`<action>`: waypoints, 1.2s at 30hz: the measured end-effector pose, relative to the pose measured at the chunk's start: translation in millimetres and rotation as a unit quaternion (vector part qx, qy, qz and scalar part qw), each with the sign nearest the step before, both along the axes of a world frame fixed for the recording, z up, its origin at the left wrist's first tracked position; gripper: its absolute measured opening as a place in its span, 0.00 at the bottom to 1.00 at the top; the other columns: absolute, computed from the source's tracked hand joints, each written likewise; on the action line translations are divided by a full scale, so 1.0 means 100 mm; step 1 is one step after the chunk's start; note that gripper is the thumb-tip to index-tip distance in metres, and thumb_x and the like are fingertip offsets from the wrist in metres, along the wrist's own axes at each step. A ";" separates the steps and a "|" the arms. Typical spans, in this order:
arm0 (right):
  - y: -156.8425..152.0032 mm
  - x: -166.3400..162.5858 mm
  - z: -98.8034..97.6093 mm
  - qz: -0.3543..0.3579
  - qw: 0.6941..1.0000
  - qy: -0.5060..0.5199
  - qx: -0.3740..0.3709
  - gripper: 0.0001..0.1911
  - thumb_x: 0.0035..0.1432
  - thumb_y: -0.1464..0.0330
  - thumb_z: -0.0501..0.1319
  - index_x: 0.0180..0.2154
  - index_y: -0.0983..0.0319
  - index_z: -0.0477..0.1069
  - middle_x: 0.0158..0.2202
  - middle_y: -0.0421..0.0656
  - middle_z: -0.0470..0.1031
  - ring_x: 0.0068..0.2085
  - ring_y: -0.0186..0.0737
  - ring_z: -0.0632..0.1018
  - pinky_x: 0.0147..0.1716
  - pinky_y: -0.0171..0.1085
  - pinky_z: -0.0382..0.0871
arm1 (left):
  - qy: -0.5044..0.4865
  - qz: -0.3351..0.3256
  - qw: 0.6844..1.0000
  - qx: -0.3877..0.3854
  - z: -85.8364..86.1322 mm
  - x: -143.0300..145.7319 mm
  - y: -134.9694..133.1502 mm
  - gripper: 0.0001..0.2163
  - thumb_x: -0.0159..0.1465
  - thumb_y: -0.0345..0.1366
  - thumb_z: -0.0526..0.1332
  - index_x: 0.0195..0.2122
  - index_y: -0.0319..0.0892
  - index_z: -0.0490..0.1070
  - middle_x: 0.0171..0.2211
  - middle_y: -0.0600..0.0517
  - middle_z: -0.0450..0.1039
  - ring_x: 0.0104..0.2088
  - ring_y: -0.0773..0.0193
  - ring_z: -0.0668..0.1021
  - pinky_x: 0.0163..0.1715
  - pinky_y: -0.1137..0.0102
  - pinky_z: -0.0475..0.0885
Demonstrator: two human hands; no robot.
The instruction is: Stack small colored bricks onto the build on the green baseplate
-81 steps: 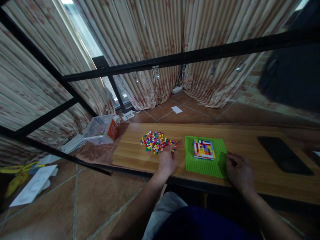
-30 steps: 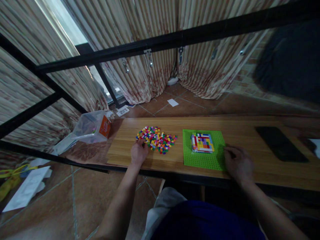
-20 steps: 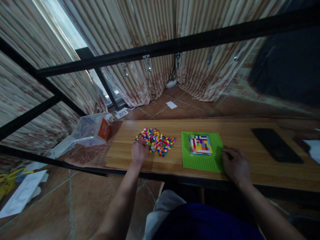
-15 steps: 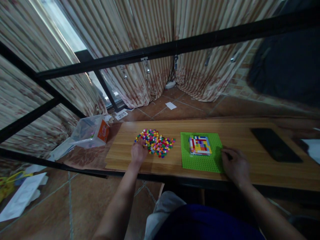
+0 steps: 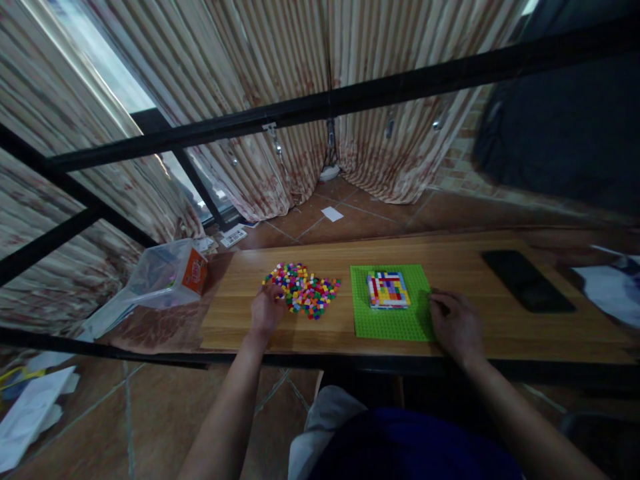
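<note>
Both bare forearms reach forward from the bottom of the view, well apart. The left hand (image 5: 267,311) lies palm down at the end of a nearly straight arm, fingers loosely curled with the fingertips forward. The right hand (image 5: 453,325) also lies palm down, knuckles raised and fingers bent inward, its wrist angling in from the lower right.

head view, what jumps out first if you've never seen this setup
The pile of small multicoloured bricks on the wooden table draws the eye, with the left hand at its near left edge. Just right of it lies a bright green baseplate carrying a colourful brick square, and the right hand rests at the plate's right edge. A black phone-like slab lies further right.
</note>
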State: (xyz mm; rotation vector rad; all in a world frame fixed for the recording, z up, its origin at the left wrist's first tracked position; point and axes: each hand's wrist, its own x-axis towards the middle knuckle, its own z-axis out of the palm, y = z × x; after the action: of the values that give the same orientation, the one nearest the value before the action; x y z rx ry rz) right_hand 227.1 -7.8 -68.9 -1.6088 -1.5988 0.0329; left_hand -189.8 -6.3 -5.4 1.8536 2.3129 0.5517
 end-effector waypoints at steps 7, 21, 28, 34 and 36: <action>0.00 -0.02 0.01 -0.004 1.000 0.007 -0.009 0.17 0.60 0.61 0.54 0.34 0.62 0.78 0.40 0.52 0.78 0.43 0.50 0.77 0.47 0.50 0.71 | -0.043 0.031 0.999 0.011 -0.01 -0.06 -0.05 0.08 0.60 0.32 0.58 0.39 0.42 0.74 0.34 0.48 0.79 0.36 0.58 0.79 0.38 0.67 0.71; -0.01 -0.04 0.03 -0.012 1.000 0.009 -0.014 0.16 0.59 0.62 0.53 0.34 0.63 0.78 0.41 0.53 0.78 0.43 0.50 0.77 0.47 0.50 0.71 | -0.466 0.041 0.872 0.144 0.10 0.08 -0.06 0.14 0.44 0.37 0.70 0.33 0.39 0.79 0.32 0.51 0.80 0.34 0.61 0.80 0.39 0.67 0.74; -0.01 -0.04 0.03 -0.009 1.000 0.015 -0.011 0.16 0.59 0.62 0.54 0.34 0.62 0.78 0.41 0.52 0.77 0.43 0.49 0.76 0.47 0.50 0.71 | -0.404 0.096 0.899 0.137 -0.05 0.05 0.00 0.10 0.45 0.35 0.65 0.28 0.40 0.79 0.25 0.53 0.79 0.28 0.62 0.79 0.31 0.70 0.73; 0.00 -0.03 0.02 -0.006 1.000 0.011 -0.012 0.15 0.60 0.63 0.54 0.35 0.61 0.78 0.41 0.51 0.78 0.44 0.50 0.76 0.48 0.50 0.70 | -0.345 0.108 0.925 0.119 -0.10 0.02 0.05 0.09 0.45 0.34 0.64 0.28 0.42 0.80 0.27 0.51 0.81 0.31 0.59 0.80 0.32 0.69 0.73; 0.00 -0.02 0.02 -0.005 1.000 0.010 -0.010 0.16 0.60 0.62 0.54 0.35 0.62 0.78 0.41 0.52 0.78 0.44 0.50 0.76 0.48 0.50 0.70 | -0.332 0.111 0.929 0.116 -0.12 0.00 0.06 0.09 0.45 0.34 0.63 0.28 0.42 0.80 0.27 0.50 0.81 0.30 0.59 0.80 0.33 0.68 0.73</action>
State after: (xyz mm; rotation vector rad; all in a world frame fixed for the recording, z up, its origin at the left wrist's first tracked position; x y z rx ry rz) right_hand 224.8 -8.2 -67.1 -1.6267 -1.5795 0.0584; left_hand -189.7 0.1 -17.7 1.1927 2.0387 1.2970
